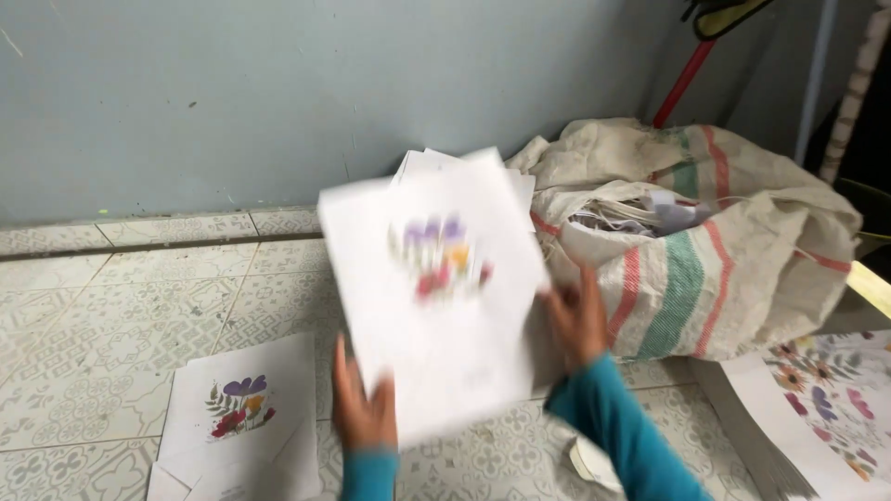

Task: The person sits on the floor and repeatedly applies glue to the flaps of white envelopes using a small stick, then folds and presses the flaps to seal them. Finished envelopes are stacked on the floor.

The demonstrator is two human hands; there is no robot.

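Flower sheets being held up over the floor

Sheets (pixel 436 306) with a blurred flower print are hanging between both hands: the left hand (pixel 364 408) is gripping the bottom edge, the right hand (pixel 577 320) is clasping the side. Another printed pile (pixel 243 408) is lying on the floor (pixel 93 334); a striped sack (pixel 715 250) is sitting beside.

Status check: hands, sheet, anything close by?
Both hands, left and right, grip flower sheet, raised, blurred. Sheet pile on floor at left. Striped sack just behind.
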